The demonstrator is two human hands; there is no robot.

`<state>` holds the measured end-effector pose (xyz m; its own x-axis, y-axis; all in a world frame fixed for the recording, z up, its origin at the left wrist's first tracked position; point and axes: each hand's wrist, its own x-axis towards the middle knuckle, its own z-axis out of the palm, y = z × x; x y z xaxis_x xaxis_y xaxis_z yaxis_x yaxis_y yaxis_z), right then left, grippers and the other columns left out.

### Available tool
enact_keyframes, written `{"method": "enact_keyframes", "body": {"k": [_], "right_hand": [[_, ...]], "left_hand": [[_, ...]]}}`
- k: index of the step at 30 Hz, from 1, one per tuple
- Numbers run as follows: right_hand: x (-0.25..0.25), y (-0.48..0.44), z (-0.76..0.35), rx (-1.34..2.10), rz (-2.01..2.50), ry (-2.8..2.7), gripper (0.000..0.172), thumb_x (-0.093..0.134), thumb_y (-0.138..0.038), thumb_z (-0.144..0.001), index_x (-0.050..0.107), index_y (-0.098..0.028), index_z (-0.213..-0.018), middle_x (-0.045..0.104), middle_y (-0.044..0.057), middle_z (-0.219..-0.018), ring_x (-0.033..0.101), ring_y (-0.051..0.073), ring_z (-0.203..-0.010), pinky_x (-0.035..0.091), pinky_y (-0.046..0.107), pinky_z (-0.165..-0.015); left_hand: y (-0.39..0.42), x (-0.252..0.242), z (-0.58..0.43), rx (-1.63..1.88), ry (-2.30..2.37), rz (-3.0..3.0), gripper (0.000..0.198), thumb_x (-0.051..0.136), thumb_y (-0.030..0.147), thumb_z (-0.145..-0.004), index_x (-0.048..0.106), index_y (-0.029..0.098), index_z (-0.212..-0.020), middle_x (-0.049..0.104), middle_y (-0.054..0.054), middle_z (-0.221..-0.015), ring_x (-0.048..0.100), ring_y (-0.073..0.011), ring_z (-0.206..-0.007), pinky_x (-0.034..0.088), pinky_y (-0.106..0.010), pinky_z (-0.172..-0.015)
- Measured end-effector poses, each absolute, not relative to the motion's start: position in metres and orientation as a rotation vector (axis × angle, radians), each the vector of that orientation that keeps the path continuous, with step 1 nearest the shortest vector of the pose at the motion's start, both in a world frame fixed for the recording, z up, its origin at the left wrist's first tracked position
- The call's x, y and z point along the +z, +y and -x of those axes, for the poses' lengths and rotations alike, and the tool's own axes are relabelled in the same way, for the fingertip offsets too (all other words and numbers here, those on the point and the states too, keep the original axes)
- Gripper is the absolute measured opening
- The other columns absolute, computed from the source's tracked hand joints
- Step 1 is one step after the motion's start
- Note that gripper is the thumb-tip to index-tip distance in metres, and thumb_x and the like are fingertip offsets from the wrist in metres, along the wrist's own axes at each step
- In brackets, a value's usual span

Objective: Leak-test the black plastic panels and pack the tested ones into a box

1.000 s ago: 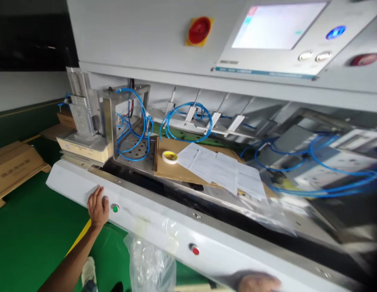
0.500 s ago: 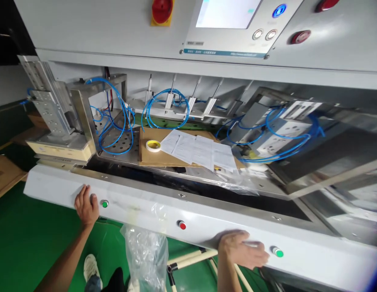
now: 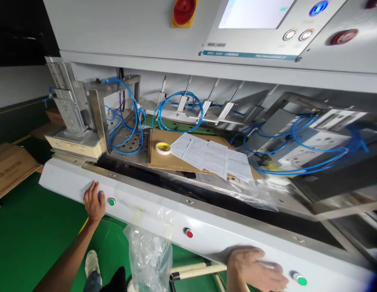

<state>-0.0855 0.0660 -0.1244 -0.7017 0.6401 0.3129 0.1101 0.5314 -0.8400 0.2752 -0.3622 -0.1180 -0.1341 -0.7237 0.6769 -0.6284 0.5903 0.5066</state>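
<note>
My left hand (image 3: 95, 201) rests open on the white front panel (image 3: 146, 211) of a machine, just left of a green button (image 3: 112, 201). Farther right, my right hand (image 3: 257, 269) lies on the same panel with its fingers stretched toward a second green button (image 3: 300, 279), apart from it. Neither hand holds anything. Between the hands sits a red button (image 3: 189, 232). A clear plastic bag (image 3: 150, 255) hangs from the panel below its middle.
Behind the panel lie a cardboard sheet (image 3: 158, 161), paper sheets (image 3: 213, 156) and a tape roll (image 3: 163, 148). Blue air hoses (image 3: 179, 111) loop around metal cylinders. A pressing unit with a cream block (image 3: 76, 147) stands left. Above are a screen (image 3: 253, 14) and a red rotary switch (image 3: 184, 11).
The view has shifted, so the machine appears farther right and slightly tilted. Both hands stay on the panel near the green buttons.
</note>
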Motion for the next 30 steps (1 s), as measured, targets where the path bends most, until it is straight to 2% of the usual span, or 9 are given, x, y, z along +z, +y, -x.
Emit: {"method": "enact_keyframes", "body": {"k": [9,15,19,21,23,26,28,30], "right_hand": [[-0.115,0.075,0.085,0.960,0.637,-2.166,0.078,0.046,-0.067,-0.094,0.058,-0.016,-0.151,0.060,0.034,-0.137,0.055,0.059,-0.131,0.046,0.082,-0.099],[-0.117,0.075,0.086,0.967,0.562,-2.136,0.076,0.046,-0.067,-0.095,0.060,-0.016,-0.150,0.061,0.036,-0.137,0.056,0.062,-0.128,0.046,0.087,-0.093],[-0.120,0.078,0.086,0.990,0.541,-2.232,0.081,0.046,-0.065,-0.096,0.055,-0.010,-0.154,0.054,0.042,-0.145,0.050,0.067,-0.133,0.042,0.091,-0.092],[-0.117,0.075,0.078,0.983,0.475,-2.282,0.080,0.046,-0.062,-0.097,0.055,-0.007,-0.155,0.053,0.042,-0.146,0.050,0.067,-0.135,0.042,0.089,-0.095],[-0.106,0.061,0.061,0.957,0.228,-2.314,0.075,0.048,-0.058,-0.099,0.058,-0.005,-0.151,0.057,0.040,-0.143,0.053,0.063,-0.134,0.044,0.084,-0.099],[-0.074,0.012,0.020,0.911,-0.514,-2.342,0.059,0.048,-0.049,-0.104,0.065,-0.009,-0.143,0.067,0.032,-0.136,0.061,0.051,-0.131,0.048,0.070,-0.107],[-0.051,-0.031,-0.008,0.821,-0.981,-2.373,0.050,0.044,-0.045,-0.107,0.069,-0.017,-0.141,0.069,0.023,-0.141,0.061,0.042,-0.135,0.040,0.065,-0.118],[-0.036,-0.072,-0.025,0.676,-1.332,-2.368,0.049,0.046,-0.046,-0.108,0.067,-0.022,-0.145,0.066,0.019,-0.150,0.055,0.039,-0.144,0.033,0.062,-0.124]], "left_hand": [[-0.354,-0.123,-0.275,-0.187,-1.774,-1.047,0.050,0.053,0.045,-0.106,0.062,0.022,-0.150,0.063,-0.019,-0.155,0.059,-0.0385,-0.140,0.041,-0.058,-0.120],[-0.353,-0.113,-0.269,-0.232,-1.761,-1.048,0.048,0.052,0.044,-0.106,0.063,0.022,-0.146,0.064,-0.020,-0.152,0.058,-0.0390,-0.142,0.040,-0.060,-0.121],[-0.355,-0.094,-0.277,-0.276,-1.829,-1.074,0.048,0.046,0.043,-0.108,0.060,0.020,-0.147,0.061,-0.022,-0.155,0.054,-0.0366,-0.147,0.038,-0.058,-0.123],[-0.355,-0.084,-0.286,-0.319,-1.884,-1.075,0.045,0.051,0.044,-0.106,0.063,0.020,-0.142,0.063,-0.020,-0.152,0.056,-0.0343,-0.145,0.041,-0.054,-0.122],[-0.350,-0.073,-0.293,-0.372,-1.936,-1.071,0.037,0.057,0.047,-0.103,0.071,0.022,-0.127,0.070,-0.017,-0.140,0.062,-0.0329,-0.136,0.045,-0.051,-0.118],[-0.338,-0.058,-0.290,-0.462,-1.989,-1.092,0.027,0.067,0.049,-0.097,0.075,0.024,-0.101,0.076,-0.014,-0.116,0.067,-0.0336,-0.119,0.048,-0.051,-0.112],[-0.333,-0.052,-0.279,-0.531,-2.004,-1.128,0.024,0.073,0.048,-0.092,0.074,0.024,-0.093,0.076,-0.014,-0.108,0.066,-0.0352,-0.115,0.048,-0.052,-0.109],[-0.331,-0.048,-0.266,-0.606,-1.994,-1.173,0.023,0.077,0.045,-0.088,0.074,0.023,-0.090,0.075,-0.014,-0.106,0.065,-0.0367,-0.114,0.048,-0.052,-0.106]]}}
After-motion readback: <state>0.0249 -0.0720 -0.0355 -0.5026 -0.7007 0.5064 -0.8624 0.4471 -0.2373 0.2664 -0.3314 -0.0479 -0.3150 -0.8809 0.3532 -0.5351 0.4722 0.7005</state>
